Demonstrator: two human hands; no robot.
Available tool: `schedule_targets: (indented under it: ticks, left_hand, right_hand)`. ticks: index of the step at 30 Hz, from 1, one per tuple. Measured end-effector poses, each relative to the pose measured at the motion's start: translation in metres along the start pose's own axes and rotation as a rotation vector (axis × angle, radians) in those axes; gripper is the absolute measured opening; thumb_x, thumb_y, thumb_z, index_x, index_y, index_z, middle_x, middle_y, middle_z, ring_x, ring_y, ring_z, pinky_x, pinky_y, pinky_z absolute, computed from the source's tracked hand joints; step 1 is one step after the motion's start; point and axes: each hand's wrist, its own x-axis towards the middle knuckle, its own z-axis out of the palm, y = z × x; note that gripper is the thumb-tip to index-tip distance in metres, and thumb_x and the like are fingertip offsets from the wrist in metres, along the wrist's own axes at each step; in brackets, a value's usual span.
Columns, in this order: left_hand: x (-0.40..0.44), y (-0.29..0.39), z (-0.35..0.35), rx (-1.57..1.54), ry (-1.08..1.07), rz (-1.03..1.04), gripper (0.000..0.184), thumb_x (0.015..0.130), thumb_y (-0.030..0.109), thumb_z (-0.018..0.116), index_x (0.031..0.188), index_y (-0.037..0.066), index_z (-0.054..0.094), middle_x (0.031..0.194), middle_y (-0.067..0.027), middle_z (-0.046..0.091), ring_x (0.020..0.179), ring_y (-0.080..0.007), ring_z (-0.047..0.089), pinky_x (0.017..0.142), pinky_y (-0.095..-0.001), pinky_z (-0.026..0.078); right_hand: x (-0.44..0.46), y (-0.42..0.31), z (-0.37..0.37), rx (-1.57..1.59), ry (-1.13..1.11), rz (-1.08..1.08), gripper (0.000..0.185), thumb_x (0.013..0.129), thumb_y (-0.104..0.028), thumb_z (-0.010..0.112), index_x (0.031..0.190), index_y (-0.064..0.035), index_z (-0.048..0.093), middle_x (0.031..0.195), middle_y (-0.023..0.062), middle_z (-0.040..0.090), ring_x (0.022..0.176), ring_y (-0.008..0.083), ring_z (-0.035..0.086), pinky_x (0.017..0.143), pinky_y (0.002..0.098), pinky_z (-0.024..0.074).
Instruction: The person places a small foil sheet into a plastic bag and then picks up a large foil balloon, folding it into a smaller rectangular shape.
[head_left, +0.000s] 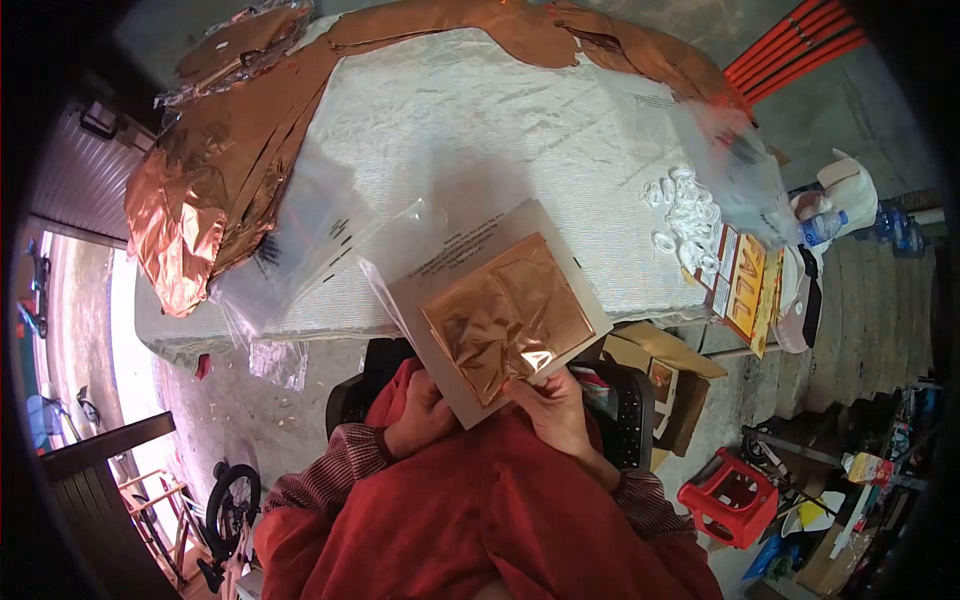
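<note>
A folded piece of shiny copper-coloured foil [510, 310] lies in or on a translucent plastic bag [440, 268] with small black print, tilted over the table's front edge. My right hand [556, 410] pinches the lower edge of the foil and bag. Beside the bag's lower left edge is my left hand [422, 412], its fingers curled; what they hold, if anything, is hidden. More clear printed bags [300, 250] lie on the white-covered table [420, 110], left of the foil.
Copper sheets [240, 130] line the table's left and back edges. White plastic rings [685, 220] and a yellow-red "FALL" packet [745, 285] sit at the right. An open cardboard box [690, 365] and a red stool [730, 497] stand below, to the right.
</note>
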Motion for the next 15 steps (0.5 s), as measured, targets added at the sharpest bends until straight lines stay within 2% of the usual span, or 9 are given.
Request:
schedule_targets:
  ticks: [4,6,7,9,10,11,13,14,15]
  left_hand:
    - [-0.002,0.005,-0.004,0.083,-0.021,0.023,0.017,0.088,-0.002,0.05,0.084,0.001,0.065,0.076,-0.0022,0.067,0.068,-0.0092,0.062,0.061,-0.0236,0.049]
    - [-0.001,0.011,-0.007,0.072,-0.079,-0.017,0.017,0.088,-0.001,0.049,0.081,0.001,0.065,0.075,-0.0022,0.066,0.069,-0.0093,0.062,0.062,-0.0237,0.049]
    - [-0.003,0.009,-0.011,0.07,-0.083,-0.017,0.017,0.088,-0.001,0.049,0.081,0.001,0.065,0.075,-0.0022,0.066,0.069,-0.0093,0.062,0.062,-0.0237,0.049]
    - [-0.007,0.001,-0.024,-0.023,-0.135,-0.137,0.018,0.088,-0.001,0.049,0.081,0.001,0.065,0.075,-0.0023,0.067,0.07,-0.01,0.063,0.062,-0.0239,0.049]
    - [-0.007,0.003,-0.026,-0.023,-0.139,-0.138,0.018,0.088,-0.001,0.049,0.081,0.001,0.065,0.075,-0.0023,0.067,0.07,-0.01,0.063,0.062,-0.0239,0.049]
    - [-0.008,0.007,-0.028,0.003,-0.157,-0.155,0.019,0.088,-0.002,0.048,0.08,0.001,0.065,0.076,-0.0026,0.066,0.07,-0.0104,0.063,0.062,-0.0238,0.049]
    - [-0.009,0.014,-0.031,0.028,-0.174,-0.18,0.02,0.088,-0.002,0.047,0.079,0.001,0.065,0.076,-0.0029,0.066,0.07,-0.0107,0.063,0.061,-0.0238,0.049]
    - [-0.008,0.018,-0.032,0.106,-0.182,-0.205,0.019,0.087,-0.003,0.048,0.079,0.001,0.065,0.075,-0.0036,0.066,0.07,-0.0124,0.063,0.063,-0.0253,0.049]
    - [-0.006,0.021,-0.035,0.185,-0.188,-0.23,0.018,0.085,-0.003,0.048,0.078,0.001,0.064,0.074,-0.0043,0.065,0.07,-0.0141,0.063,0.064,-0.0269,0.049]
  right_hand:
    - [-0.002,0.01,-0.006,-0.031,0.034,-0.023,0.033,0.086,0.008,0.062,0.118,0.0012,0.056,0.111,0.0066,0.064,0.097,0.0101,0.059,0.08,0.0257,0.0502]
    - [-0.007,-0.001,-0.015,-0.146,-0.005,0.09,0.022,0.097,-0.009,0.05,0.117,0.0001,0.054,0.103,0.0108,0.065,0.088,0.0159,0.064,0.077,0.0301,0.0537]
    - [-0.006,-0.01,-0.02,-0.147,-0.002,0.089,0.022,0.097,-0.009,0.05,0.117,0.0001,0.054,0.103,0.0108,0.065,0.088,0.0159,0.064,0.077,0.0301,0.0537]
    - [-0.004,-0.031,-0.031,0.417,0.064,0.207,0.031,0.102,-0.025,0.041,0.121,-0.0033,0.052,0.107,0.0126,0.065,0.094,0.0209,0.064,0.08,0.0346,0.0541]
    - [-0.002,-0.028,-0.042,0.437,0.121,0.209,0.039,0.102,-0.034,0.036,0.124,-0.0056,0.05,0.111,0.0134,0.063,0.097,0.0218,0.063,0.075,0.0338,0.0534]
    - [-0.005,-0.03,-0.051,0.438,0.124,0.209,0.039,0.102,-0.034,0.036,0.124,-0.0056,0.05,0.111,0.0134,0.063,0.097,0.0218,0.063,0.075,0.0338,0.0534]
    - [-0.009,-0.039,-0.06,0.502,0.185,0.278,0.037,0.101,-0.028,0.039,0.122,-0.0007,0.051,0.097,0.0101,0.064,0.081,0.0186,0.062,0.063,0.0319,0.0492]
    - [-0.01,-0.038,-0.065,0.468,0.13,0.269,0.032,0.099,-0.022,0.043,0.121,0.0004,0.052,0.09,0.008,0.063,0.072,0.0163,0.058,0.058,0.0298,0.0452]
    - [-0.01,-0.038,-0.07,0.471,0.129,0.271,0.032,0.099,-0.022,0.043,0.121,0.0004,0.052,0.09,0.008,0.063,0.072,0.0163,0.058,0.058,0.0298,0.0452]
